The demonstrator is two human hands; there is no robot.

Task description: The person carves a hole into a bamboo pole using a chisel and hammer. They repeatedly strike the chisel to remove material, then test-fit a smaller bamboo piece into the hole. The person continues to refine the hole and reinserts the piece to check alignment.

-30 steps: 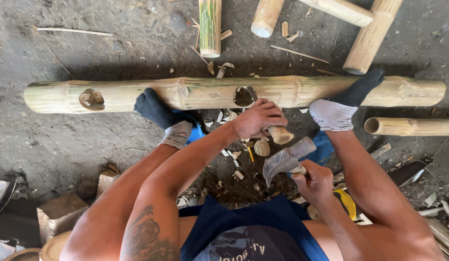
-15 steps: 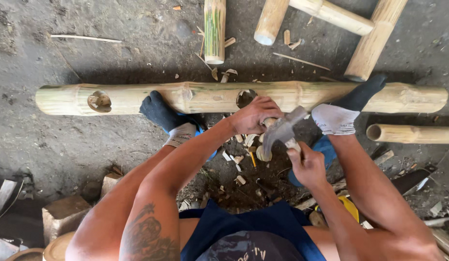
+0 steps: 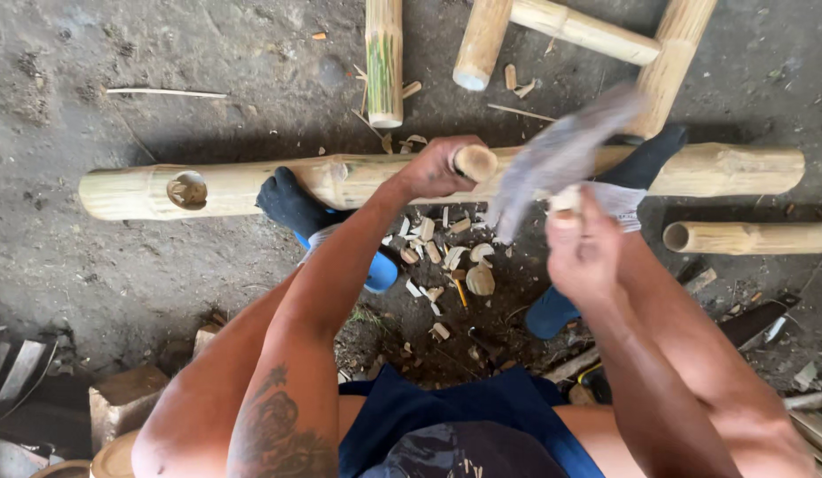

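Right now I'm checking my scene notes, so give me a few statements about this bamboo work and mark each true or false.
1. The left hand grips a short peg on the long pole. True.
2. The right hand is empty. False: it holds a motion-blurred hammer.
3. Both socked feet press on the pole. True.
4. The floor is swept clean. False: chips lie below the pole.
5. The pole has a hole near its left end. True.
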